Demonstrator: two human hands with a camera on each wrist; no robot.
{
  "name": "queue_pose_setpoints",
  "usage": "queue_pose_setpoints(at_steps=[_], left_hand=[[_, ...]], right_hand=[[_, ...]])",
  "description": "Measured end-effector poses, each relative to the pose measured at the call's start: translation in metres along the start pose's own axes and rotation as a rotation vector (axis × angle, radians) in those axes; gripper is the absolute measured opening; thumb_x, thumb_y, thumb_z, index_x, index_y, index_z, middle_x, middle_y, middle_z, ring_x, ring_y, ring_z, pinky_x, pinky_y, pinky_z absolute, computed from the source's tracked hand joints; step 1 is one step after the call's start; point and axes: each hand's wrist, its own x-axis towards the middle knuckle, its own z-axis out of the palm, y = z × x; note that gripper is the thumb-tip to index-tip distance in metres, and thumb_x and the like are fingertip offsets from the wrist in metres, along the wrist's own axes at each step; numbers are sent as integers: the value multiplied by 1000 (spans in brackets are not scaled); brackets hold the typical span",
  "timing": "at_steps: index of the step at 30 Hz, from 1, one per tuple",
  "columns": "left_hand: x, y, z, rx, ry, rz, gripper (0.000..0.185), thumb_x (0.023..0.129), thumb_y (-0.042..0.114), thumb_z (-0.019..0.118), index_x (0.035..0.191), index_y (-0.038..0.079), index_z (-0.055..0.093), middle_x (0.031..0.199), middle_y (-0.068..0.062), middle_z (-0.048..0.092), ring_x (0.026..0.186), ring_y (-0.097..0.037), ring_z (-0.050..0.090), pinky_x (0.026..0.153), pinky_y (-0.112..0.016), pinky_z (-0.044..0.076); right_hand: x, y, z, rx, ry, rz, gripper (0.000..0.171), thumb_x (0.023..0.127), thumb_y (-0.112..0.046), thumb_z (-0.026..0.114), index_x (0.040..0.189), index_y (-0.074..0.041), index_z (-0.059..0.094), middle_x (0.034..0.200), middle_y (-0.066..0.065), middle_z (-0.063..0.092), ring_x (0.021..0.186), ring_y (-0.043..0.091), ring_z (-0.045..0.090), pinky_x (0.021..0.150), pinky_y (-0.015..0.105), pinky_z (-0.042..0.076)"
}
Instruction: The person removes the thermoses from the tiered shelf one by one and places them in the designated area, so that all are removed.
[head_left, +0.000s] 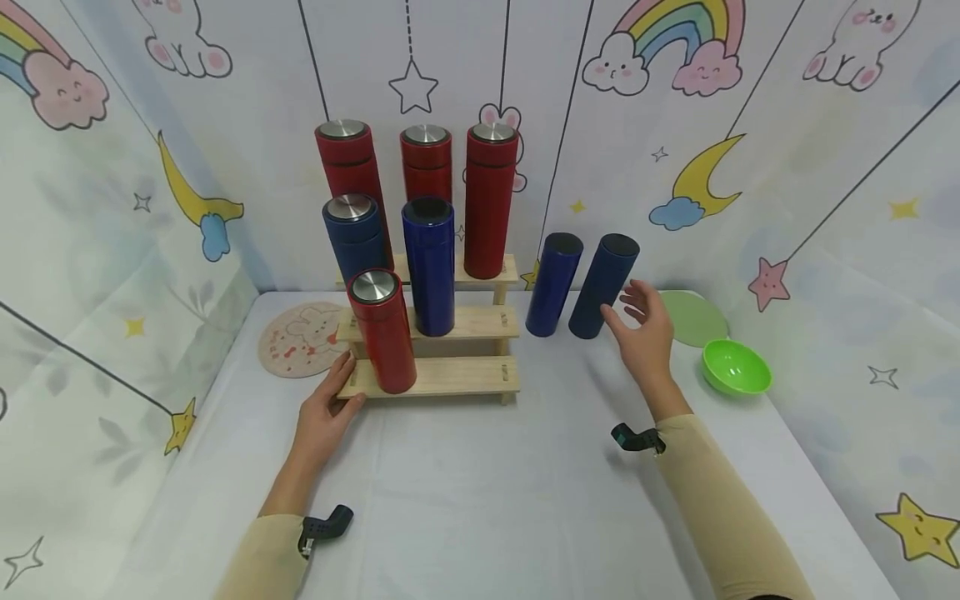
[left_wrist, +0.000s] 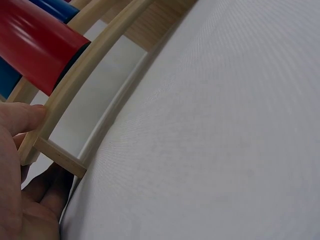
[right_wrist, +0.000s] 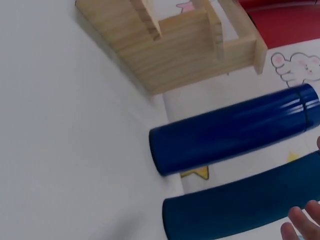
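Note:
A three-step wooden rack (head_left: pixel 465 377) stands on the white table. My left hand (head_left: pixel 324 417) grips the left end of its lowest step, with the thumb (left_wrist: pixel 22 117) at the front edge and the other fingers behind and below. Near that hand, a red thermos (head_left: pixel 384 337) stands on the lowest step. To the right of the rack stand a glossy blue thermos (head_left: pixel 553 283) and a matte dark blue thermos (head_left: pixel 603 287). Beside the matte one is my right hand (head_left: pixel 647 333), fingers spread and slightly bent, fingertips close to its side.
On the middle step are a dark blue thermos (head_left: pixel 354 242) and a glossy blue one (head_left: pixel 431 275); three red thermoses (head_left: pixel 491 204) occupy the top step. A round bunny mat (head_left: pixel 296 342) lies at left. At right are a green mat (head_left: pixel 693 317) and a green bowl (head_left: pixel 737 368).

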Motion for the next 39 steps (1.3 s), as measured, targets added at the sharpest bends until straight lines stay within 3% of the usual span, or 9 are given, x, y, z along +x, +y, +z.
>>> queue_pose_setpoints(at_steps=[9, 14, 17, 21, 28, 31, 39], left_hand=[[0, -3, 0, -2, 6, 4, 62, 106, 12, 73, 162, 4, 49, 175, -8, 33, 157, -38, 35, 104, -6, 40], [-1, -2, 0, -7, 5, -1, 61, 106, 13, 73, 162, 4, 50, 176, -7, 32, 157, -38, 35, 104, -7, 41], [-1, -1, 1, -4, 5, -3, 61, 106, 13, 72, 162, 4, 50, 176, -8, 32, 156, -39, 35, 103, -6, 42], [-1, 0, 1, -10, 5, -5, 61, 106, 13, 72, 162, 3, 49, 176, -7, 32, 156, -38, 36, 102, -7, 42], [-2, 0, 2, 0, 4, -7, 61, 106, 13, 72, 162, 3, 50, 176, -7, 33, 155, -39, 38, 101, -6, 42], [-2, 0, 2, -7, 4, -4, 61, 106, 12, 72, 162, 3, 50, 176, -8, 33, 155, -39, 37, 102, -6, 42], [-2, 0, 1, -5, 2, 2, 60, 106, 12, 72, 162, 4, 50, 176, -8, 32, 154, -40, 38, 102, -6, 43]], right_hand=[[-3, -21, 9, 100, 2, -78, 51, 95, 4, 81, 141, 9, 60, 130, 28, 66, 121, 44, 66, 106, 64, 51], [-10, -55, 11, 155, -55, -106, 44, 96, 9, 77, 135, 16, 60, 127, 36, 65, 119, 52, 65, 106, 64, 50], [-13, -74, 13, 192, -104, -106, 39, 98, 7, 75, 134, 14, 61, 127, 33, 66, 119, 51, 65, 107, 55, 53], [-14, -72, 20, 214, -155, -99, 41, 99, 5, 74, 138, 9, 61, 129, 25, 68, 122, 45, 67, 109, 51, 53], [-23, -94, 33, 214, -235, -114, 43, 100, 6, 73, 140, 9, 60, 133, 31, 66, 124, 44, 66, 108, 64, 49], [-25, -86, 42, 208, -264, -108, 46, 100, 2, 76, 143, 3, 61, 136, 25, 67, 126, 38, 67, 111, 57, 51], [-36, -101, 56, 268, -349, -124, 48, 99, -4, 80, 144, -5, 63, 136, 13, 70, 127, 28, 68, 111, 44, 53]])
